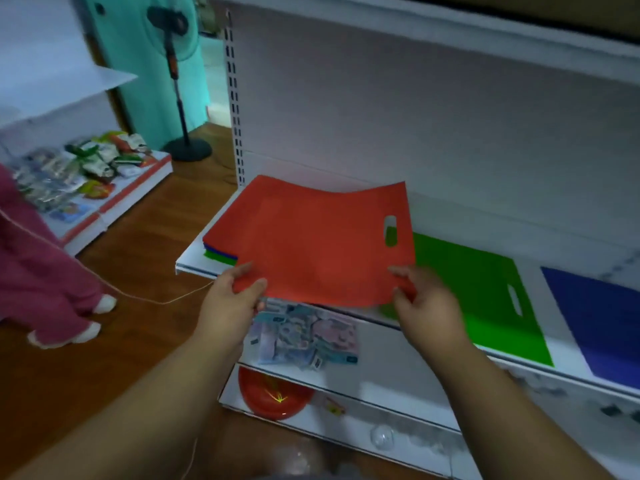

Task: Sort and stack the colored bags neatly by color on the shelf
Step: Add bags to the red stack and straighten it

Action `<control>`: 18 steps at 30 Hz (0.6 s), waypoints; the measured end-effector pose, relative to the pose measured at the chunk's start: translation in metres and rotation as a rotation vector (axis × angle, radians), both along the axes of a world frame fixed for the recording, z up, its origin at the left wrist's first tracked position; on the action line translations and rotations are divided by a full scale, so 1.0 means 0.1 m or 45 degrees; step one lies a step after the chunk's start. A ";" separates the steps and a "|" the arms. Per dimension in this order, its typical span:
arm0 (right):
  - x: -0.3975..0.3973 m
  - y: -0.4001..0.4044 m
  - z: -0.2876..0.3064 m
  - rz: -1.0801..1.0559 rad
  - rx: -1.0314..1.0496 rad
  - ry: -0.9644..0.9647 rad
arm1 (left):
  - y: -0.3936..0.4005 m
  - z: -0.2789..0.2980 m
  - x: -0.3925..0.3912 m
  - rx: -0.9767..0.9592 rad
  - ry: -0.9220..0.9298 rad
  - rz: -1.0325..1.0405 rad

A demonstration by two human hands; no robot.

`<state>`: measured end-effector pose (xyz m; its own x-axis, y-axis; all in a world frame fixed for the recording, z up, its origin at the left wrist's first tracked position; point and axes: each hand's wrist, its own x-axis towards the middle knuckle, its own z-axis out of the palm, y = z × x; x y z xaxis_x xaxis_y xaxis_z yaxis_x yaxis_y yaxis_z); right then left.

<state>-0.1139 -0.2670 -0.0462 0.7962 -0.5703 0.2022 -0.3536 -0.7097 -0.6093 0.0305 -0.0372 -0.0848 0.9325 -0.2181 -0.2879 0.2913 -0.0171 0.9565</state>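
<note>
1. Red bag (311,240), flat with a cut-out handle slot near its right edge, is held above the front left part of the white shelf (526,275), sagging slightly in the middle.
2. At its near left corner the left hand (232,299) pinches it, thumb on top and fingers (242,270) curled beneath the edge.
3. At its near right corner the right hand (426,299) pinches it too, fingers wrapped round the corner so that the material folds up between them.
4. Under the bag's far left part lies a mixed stack (221,252) on the shelf's left end; red, blue and green edges show at its side.
5. To the right a green bag (485,299) lies flat on the shelf, partly covered by the red one, and its handle slot faces right.
6. Further right, apart from the green one, a blue bag (602,323) lies flat, cut off by the frame edge.
7. On the lower shelf beneath the hands sit pale packets (308,337); one level lower stands a red bowl (273,396).
8. On the wooden floor (145,237) to the left are a standing fan (176,84), a low display of snack packs (86,168) and a person's pink trouser legs (38,258).
</note>
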 end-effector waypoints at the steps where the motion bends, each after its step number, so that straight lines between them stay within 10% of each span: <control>1: -0.10 0.04 0.00 -0.038 -0.025 -0.013 | 0.04 0.02 -0.01 0.063 -0.031 -0.033; 9: -0.90 -0.07 0.10 -0.345 -0.027 -0.124 | -0.19 0.10 -0.37 0.674 -0.888 -0.483; 18: -2.53 -0.45 0.09 -0.812 -0.063 -0.116 | -1.34 0.22 -1.40 0.539 -1.228 -0.776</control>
